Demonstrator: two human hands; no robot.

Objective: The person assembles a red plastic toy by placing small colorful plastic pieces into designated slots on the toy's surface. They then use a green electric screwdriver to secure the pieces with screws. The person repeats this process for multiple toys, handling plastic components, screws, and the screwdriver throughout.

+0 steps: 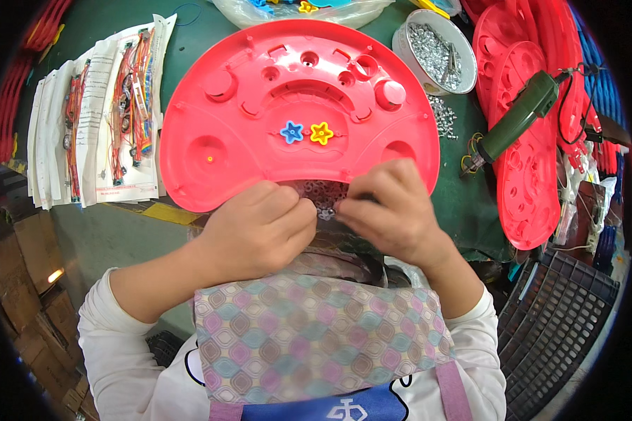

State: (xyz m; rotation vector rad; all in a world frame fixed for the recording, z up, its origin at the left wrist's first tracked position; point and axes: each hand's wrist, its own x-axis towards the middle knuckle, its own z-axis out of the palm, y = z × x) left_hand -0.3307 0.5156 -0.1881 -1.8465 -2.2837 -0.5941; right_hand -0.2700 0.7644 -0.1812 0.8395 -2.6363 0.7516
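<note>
A red, half-moon plastic panel point(211, 130) lies on the table right before me, its moulded posts and openings facing up. Near its middle sit a blue star-shaped piece point(291, 132) and a yellow star-shaped piece point(321, 133), side by side. At the panel's near edge my left hand point(263, 226) is closed, its fingers curled in; what they hold, if anything, is hidden. My right hand point(393, 210) is closed too, thumb and fingertips together and slightly blurred. Between the hands lie many small clear pieces point(323, 191), close to the right fingertips.
A white bowl of small metal screws point(434, 52) stands far right, with loose screws point(444, 118) beside it. A green power screwdriver point(519, 119) rests near stacked red panels point(530, 189). Wire bundles on papers point(95, 116) lie left. A plastic bag point(358, 12) holds more stars.
</note>
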